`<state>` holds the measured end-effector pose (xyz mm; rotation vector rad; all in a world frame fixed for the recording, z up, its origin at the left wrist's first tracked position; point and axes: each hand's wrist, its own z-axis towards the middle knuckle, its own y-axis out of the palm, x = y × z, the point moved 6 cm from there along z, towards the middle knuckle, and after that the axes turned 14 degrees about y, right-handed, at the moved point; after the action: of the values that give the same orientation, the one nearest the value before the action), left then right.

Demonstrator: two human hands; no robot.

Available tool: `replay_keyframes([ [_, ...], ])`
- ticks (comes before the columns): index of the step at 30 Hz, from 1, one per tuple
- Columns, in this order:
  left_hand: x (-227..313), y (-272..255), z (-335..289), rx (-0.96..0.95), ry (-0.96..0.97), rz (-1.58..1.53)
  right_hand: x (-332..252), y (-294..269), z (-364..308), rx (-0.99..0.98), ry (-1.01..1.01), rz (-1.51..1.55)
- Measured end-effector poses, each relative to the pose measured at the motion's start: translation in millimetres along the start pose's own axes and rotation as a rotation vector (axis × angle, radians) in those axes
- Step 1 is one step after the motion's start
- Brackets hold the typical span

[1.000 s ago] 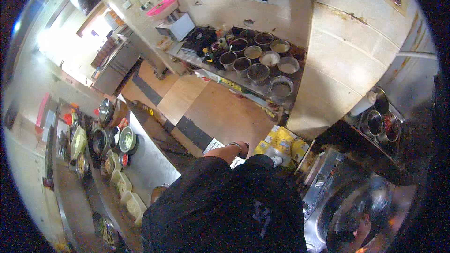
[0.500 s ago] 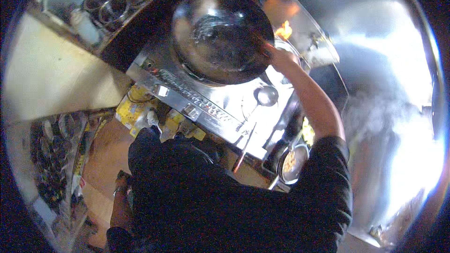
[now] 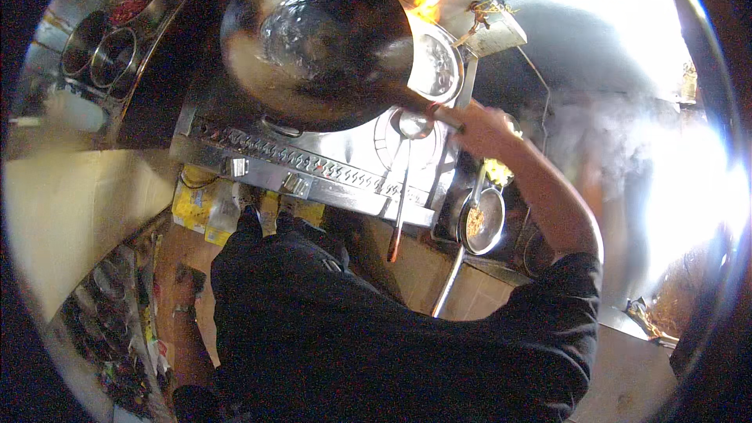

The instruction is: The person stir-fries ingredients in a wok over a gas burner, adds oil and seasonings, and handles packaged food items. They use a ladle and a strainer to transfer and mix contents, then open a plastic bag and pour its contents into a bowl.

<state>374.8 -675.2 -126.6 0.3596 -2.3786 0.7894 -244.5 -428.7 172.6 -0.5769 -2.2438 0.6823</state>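
A large dark wok (image 3: 309, 55) is held above the steel stove, tilted so its inside shows, with a wet sheen and no food that I can make out. My right hand (image 3: 479, 131) is closed round the end of its long handle (image 3: 427, 102), arm stretched forward. Below that handle a ladle (image 3: 415, 124) rests on the stove top, its wooden grip (image 3: 394, 244) sticking out over the front edge. My left hand (image 3: 188, 282) hangs low at my side. Something dark is at its fingers, blurred and too small to name.
Orange flame (image 3: 429, 4) rises beside the round burner (image 3: 435, 66) behind the wok. A strainer with beige bits (image 3: 475, 222) sits at the stove's right. Metal pots (image 3: 113, 57) stand far left, next to a pale counter (image 3: 59, 188). Steam drifts by the shiny wall (image 3: 595, 133).
The whole view has shifted. Against the stove, the wok has come nearer to me, showing more of the burner and flame. My right hand keeps hold of its handle; my left stays low.
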Motion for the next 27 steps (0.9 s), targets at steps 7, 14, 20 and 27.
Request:
replay_keyframes([
  [7, 152, 38, 119, -0.198, 0.225, 0.022, -111, -38, 166, 0.211, 0.105, 0.226],
  [14, 315, 128, 149, -0.356, 0.220, -0.522, -208, -11, 70, 0.187, -0.116, 0.644],
  [20, 344, 169, 158, -0.287, -0.052, -0.689, -37, 10, -1, 0.028, 0.153, 0.122],
  [27, 343, 146, 160, -0.319, 0.056, -0.563, -116, -52, 137, 0.316, 0.189, 0.155],
])
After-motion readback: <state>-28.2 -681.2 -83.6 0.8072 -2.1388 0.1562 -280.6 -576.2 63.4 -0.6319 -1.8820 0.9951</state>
